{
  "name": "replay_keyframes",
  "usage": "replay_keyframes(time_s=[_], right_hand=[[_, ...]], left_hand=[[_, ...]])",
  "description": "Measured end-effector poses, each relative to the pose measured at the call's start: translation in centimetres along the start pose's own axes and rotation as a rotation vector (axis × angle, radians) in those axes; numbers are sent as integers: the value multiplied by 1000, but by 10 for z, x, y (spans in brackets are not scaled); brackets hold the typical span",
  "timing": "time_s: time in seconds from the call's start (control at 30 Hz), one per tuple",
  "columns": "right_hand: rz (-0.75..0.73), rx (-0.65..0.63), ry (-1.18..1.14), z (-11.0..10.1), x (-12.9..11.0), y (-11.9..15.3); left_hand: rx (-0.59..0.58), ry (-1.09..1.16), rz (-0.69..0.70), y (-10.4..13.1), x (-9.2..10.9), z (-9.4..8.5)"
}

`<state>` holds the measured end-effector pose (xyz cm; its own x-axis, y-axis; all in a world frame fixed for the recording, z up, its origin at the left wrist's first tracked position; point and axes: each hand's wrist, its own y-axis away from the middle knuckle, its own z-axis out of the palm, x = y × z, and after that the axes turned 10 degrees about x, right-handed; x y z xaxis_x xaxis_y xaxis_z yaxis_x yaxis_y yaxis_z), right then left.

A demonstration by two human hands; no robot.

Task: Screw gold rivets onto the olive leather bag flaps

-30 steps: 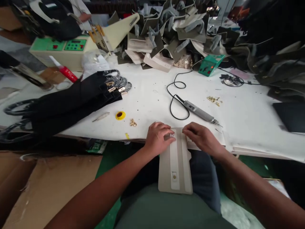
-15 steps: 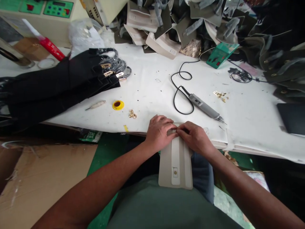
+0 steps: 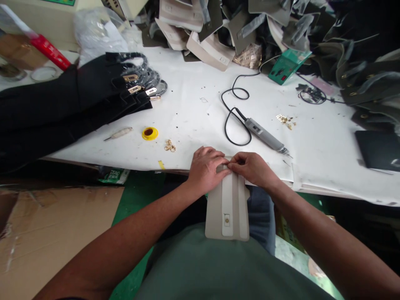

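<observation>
A beige panel [image 3: 213, 216] with a lighter strip down its middle lies between my body and the table's front edge. Near the strip's lower end is a small round metal fitting [image 3: 227, 220]. My left hand [image 3: 208, 168] grips the panel's far end, fingers on top and thumb near the strip. From the right, my right hand [image 3: 248, 166] pinches at the strip's far end, its fingertips touching my left hand's thumb and finger. Whatever small part lies between the right fingertips is hidden.
On the white table [image 3: 193, 104] are a grey corded tool [image 3: 265, 135], a yellow ring-shaped container [image 3: 150, 133], gold fittings [image 3: 169, 146] and a pointed tool [image 3: 120, 133]. Black straps [image 3: 87, 91] lie left; beige pieces [image 3: 212, 50] pile up behind, near a green box [image 3: 287, 66].
The whole view has shifted slightly, so the table items appear a little further left and up. Both hands stay at the panel's far end, the right hand's fingers slightly repositioned.
</observation>
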<state>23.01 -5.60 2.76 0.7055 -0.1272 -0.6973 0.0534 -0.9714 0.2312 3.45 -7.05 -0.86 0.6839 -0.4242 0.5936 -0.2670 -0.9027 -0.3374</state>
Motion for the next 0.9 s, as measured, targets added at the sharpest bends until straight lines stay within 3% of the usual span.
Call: replay_keyframes(time_s=[0.27,0.3,0.37,0.43,0.5,0.57,0.67,0.77,0.9], right_hand=[[-48,-42,-135,-6,3,6],[-63,4,-145,-9,4,7],[-132,229,-83,-21,11,5],[-208,521,114,-36,23,-1],[-219,665,364,-51,39,-13],[-168,627,547,-62,57,-26],[-121,518,622,-69,76,-44],[-75,495,440,-72,78,-48],[-6,395,-378,-71,49,-31]], left_hand=[[-3,-55,28,-4,4,-1],[-2,-57,30,-4,4,-1],[0,-51,31,-4,4,-1],[4,-40,29,-4,4,-1],[6,-34,24,-4,4,-1],[8,-33,19,-4,3,-1],[10,-24,17,-4,2,0],[17,-7,10,-4,1,1],[22,13,10,-3,-1,2]])
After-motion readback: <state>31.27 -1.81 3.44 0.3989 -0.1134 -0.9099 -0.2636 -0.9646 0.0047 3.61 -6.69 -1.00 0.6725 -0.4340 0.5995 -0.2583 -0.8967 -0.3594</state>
